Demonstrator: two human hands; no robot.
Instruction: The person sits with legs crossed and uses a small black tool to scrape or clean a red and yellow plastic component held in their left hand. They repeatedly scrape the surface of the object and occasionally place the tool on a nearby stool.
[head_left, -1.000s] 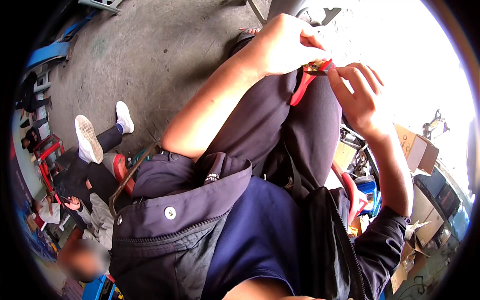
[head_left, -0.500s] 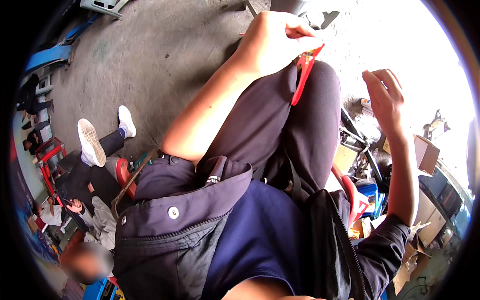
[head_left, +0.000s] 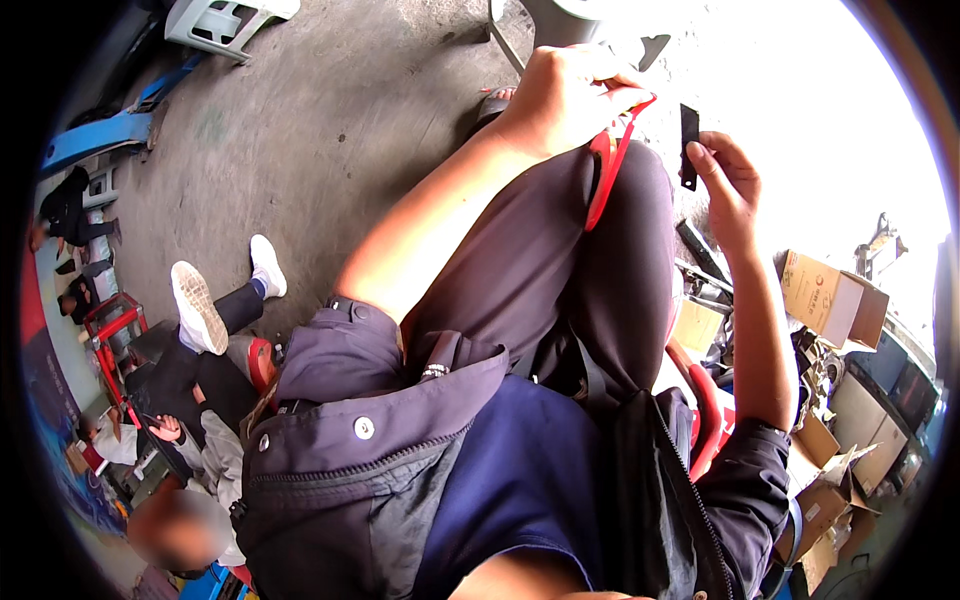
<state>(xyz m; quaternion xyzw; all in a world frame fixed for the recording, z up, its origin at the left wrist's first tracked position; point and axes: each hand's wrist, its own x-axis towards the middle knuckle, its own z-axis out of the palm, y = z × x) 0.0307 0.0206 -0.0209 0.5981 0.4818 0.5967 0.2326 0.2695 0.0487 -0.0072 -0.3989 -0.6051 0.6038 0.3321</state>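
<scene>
While the person sits with a knee raised, the left hand (head_left: 565,95) is closed in a full fist around the top of red-handled pliers (head_left: 607,170), whose handles hang down against the dark trouser leg (head_left: 560,270); the tool's head is hidden inside the fist. Judged stiff and moderately heavy — best held by the handles, which look rubber-coated and non-slip. Right hand (head_left: 728,185) is raised just beside the knee, well clear of the pliers, pinching a small flat black strip (head_left: 689,128) between thumb and fingertips — narrow grip at its lower end. Strip judged light, thin, probably rigid; easily dropped onto the concrete floor (head_left: 330,130).
</scene>
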